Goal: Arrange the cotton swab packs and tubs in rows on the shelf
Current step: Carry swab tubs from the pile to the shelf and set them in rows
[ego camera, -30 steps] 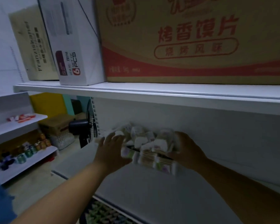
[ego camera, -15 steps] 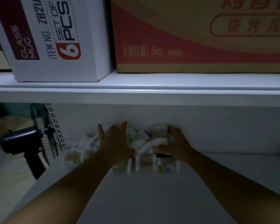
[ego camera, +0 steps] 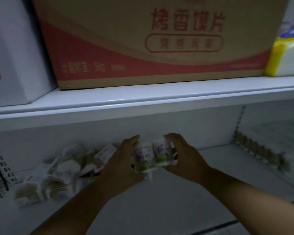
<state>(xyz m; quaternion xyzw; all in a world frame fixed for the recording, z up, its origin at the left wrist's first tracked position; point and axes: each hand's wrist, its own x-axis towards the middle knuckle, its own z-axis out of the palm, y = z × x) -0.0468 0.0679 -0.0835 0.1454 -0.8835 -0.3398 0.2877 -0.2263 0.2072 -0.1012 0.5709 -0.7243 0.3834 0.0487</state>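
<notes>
Cupping two tubs (ego camera: 151, 156) together, left hand (ego camera: 122, 163) and right hand (ego camera: 187, 158) curl round them; I judge this holds them aligned. Blurred packs (ego camera: 58, 168), seemingly loose, lie left of the tubs.

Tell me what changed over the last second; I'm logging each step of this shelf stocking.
Both hands have come off the heap of packs and moved right: the left hand and the right hand now hold two tubs between them, just right of it. The packs remain a loose pile at the left of the shelf; the cardboard box above is unmoved.
</notes>
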